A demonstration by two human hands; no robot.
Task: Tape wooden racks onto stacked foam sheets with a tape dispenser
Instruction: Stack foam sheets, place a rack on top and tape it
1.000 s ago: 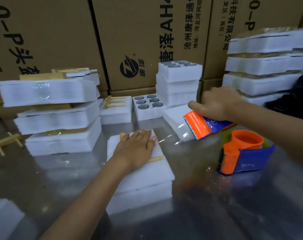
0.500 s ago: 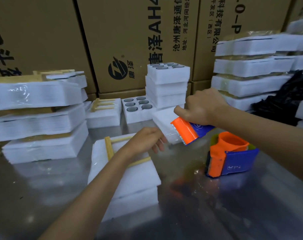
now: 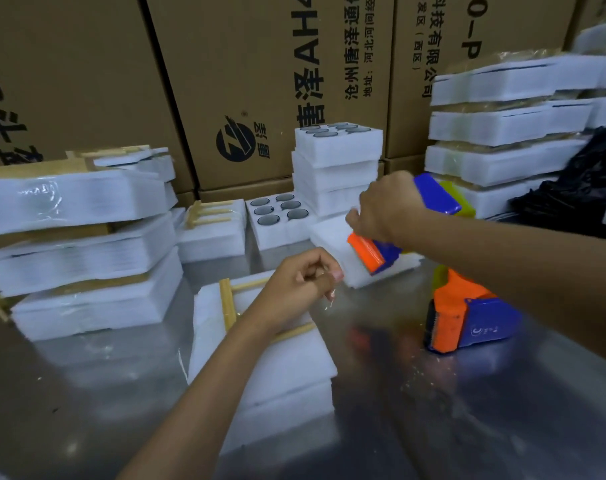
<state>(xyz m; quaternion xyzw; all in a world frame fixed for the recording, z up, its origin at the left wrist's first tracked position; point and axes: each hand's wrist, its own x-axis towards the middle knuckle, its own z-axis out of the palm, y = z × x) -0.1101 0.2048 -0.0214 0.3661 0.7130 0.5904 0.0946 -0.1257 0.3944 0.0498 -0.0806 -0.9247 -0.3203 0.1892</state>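
Note:
A stack of white foam sheets (image 3: pixel 280 368) lies on the metal table in front of me, with a wooden rack (image 3: pixel 228 306) on top, partly hidden by my left forearm. My left hand (image 3: pixel 299 282) hovers over the stack's far right corner, its fingers pinching the end of a clear tape strip (image 3: pixel 332 299). My right hand (image 3: pixel 388 209) grips an orange and blue tape dispenser (image 3: pixel 374 252) raised above the table, tilted with its orange cutter end pointing down-left toward my left hand.
A second orange and blue dispenser (image 3: pixel 467 317) stands on the table (image 3: pixel 467 427) at the right. Taped foam bundles (image 3: pixel 83 258) pile up at the left and back right (image 3: pixel 509 126). Foam blocks with round holes (image 3: pixel 280 216) and cardboard boxes (image 3: pixel 260 81) stand behind.
My left hand lifted off the rack and closed on the tape end. My right hand raised and tipped the dispenser, drawing it up and to the right.

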